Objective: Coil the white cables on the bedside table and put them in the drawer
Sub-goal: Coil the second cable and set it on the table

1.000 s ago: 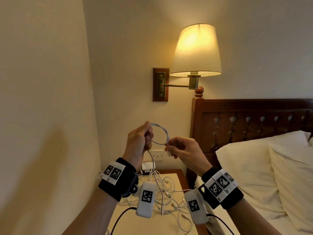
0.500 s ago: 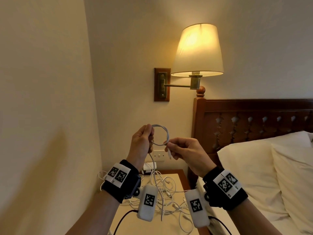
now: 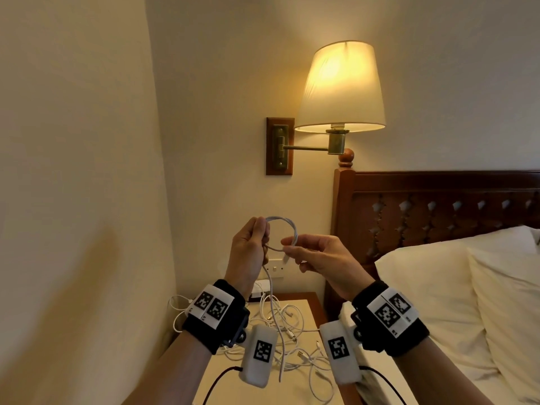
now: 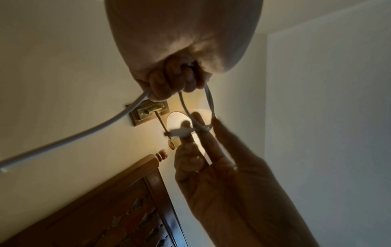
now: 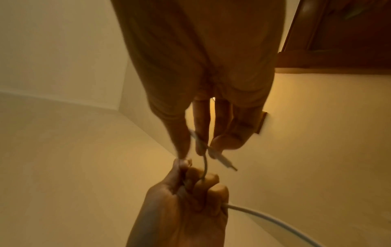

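A small loop of white cable (image 3: 287, 228) is held up in front of the wall, above the bedside table (image 3: 228, 384). My left hand (image 3: 251, 244) grips the loop's left side in curled fingers (image 4: 169, 83), and the cable's long tail (image 3: 273, 311) hangs down to the table. My right hand (image 3: 315, 255) pinches the loop's right side near the plug end (image 4: 182, 132) between thumb and fingertips (image 5: 201, 147). A tangle of several more white cables (image 3: 295, 340) lies on the table top. No drawer is in view.
A lit wall lamp (image 3: 340, 89) on a brass arm hangs above and behind my hands. The dark wooden headboard (image 3: 438, 211) and pillows (image 3: 438, 302) are to the right. The left wall (image 3: 73, 200) stands close beside the table. A wall socket (image 3: 274, 268) and a charger (image 3: 260, 289) sit behind the table.
My right hand has moved left toward the left hand and shifted its pinch on the loop; the loop stays small. The view has tilted slightly.
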Available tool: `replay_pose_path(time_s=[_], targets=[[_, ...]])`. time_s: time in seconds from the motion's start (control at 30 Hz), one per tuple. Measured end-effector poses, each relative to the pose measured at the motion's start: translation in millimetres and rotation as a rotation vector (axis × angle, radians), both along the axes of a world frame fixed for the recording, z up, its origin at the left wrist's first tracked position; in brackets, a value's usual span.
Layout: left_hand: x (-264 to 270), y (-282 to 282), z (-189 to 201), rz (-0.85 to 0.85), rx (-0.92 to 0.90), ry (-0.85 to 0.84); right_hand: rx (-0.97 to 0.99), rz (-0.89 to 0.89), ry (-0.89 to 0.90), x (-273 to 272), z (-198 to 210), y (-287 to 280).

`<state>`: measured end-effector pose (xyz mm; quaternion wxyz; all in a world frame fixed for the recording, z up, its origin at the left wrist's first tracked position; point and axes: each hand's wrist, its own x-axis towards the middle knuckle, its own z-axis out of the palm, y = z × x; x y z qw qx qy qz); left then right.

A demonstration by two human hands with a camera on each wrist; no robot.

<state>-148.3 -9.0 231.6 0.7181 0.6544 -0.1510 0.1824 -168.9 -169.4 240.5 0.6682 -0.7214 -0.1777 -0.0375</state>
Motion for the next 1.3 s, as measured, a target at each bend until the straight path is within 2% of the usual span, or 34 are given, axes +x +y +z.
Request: replay_pose_path(time_s=[0.17, 0.3, 0.37, 0.5, 0.63, 0.73, 0.8, 0.87, 0.93, 1.0, 1.07, 1.13, 1.3], targets=[[-3, -3, 3, -0.033, 0.028, 0.019, 0.143, -0.035, -0.064, 1, 5, 8], [-7, -4, 3, -0.074, 0.035, 0.006, 0.462, 0.208, 0.084, -4, 8, 11], [-7, -3, 4, -0.083, 0.059, -0.006, 0.552, 0.318, 0.145, -6, 8, 12], [-5, 6, -2, -0.016, 0.188, -0.119, 0.636, 0.352, 0.178, -4, 10, 7], [6, 23, -32, 0.076, 0.278, -0.211, 0.752, 0.382, 0.204, -1, 20, -9], [14, 30, -67, 0.061, 0.243, -0.095, 0.774, 0.364, 0.183, -2, 31, -21], [14, 28, -83, 0.102, 0.29, -0.024, 0.742, 0.335, 0.173, -2, 35, -26], [4, 19, -81, 0.081, 0.579, -0.04, 0.648, 0.287, 0.155, -2, 33, -28], [-12, 4, -65, -0.037, 0.893, -0.16, 0.51, 0.216, 0.101, -1, 27, -28], [-28, -7, -44, -0.033, 1.053, -0.342, 0.329, 0.115, 0.001, -2, 22, -28], [-39, -12, -24, 0.085, 1.094, -0.532, 0.168, 0.04, -0.105, -4, 21, -28], [-45, -13, -9, 0.174, 1.06, -0.683, 0.061, 0.019, -0.18, -6, 21, -28], [-34, -13, 3, 0.291, 0.947, -0.881, -0.166, 0.008, -0.269, -9, 19, -27]])
